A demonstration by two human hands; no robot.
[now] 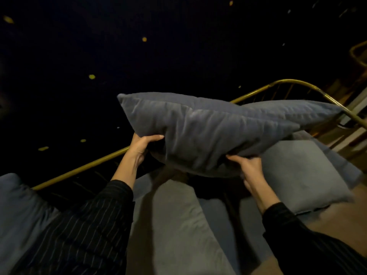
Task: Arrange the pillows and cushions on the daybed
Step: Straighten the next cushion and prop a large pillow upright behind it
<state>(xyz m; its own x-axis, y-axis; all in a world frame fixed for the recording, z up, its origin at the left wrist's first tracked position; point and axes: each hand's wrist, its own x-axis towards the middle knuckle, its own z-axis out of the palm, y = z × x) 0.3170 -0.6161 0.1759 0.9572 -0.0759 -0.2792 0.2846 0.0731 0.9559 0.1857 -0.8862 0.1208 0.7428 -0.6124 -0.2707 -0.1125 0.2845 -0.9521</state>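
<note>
Left hand [141,148] and right hand [247,164] both clamp the grey pillow [208,132] from beneath, above the daybed [83,168].

A large blue-grey velvet pillow [208,132] is held up off the daybed, lying roughly level, gripped along its near edge by both hands. Below the hands lies a grey cushion [174,225]. Right of the right hand rests a paler blue cushion [301,175]. Another blue cushion [17,211] sits left of the left arm.
</note>
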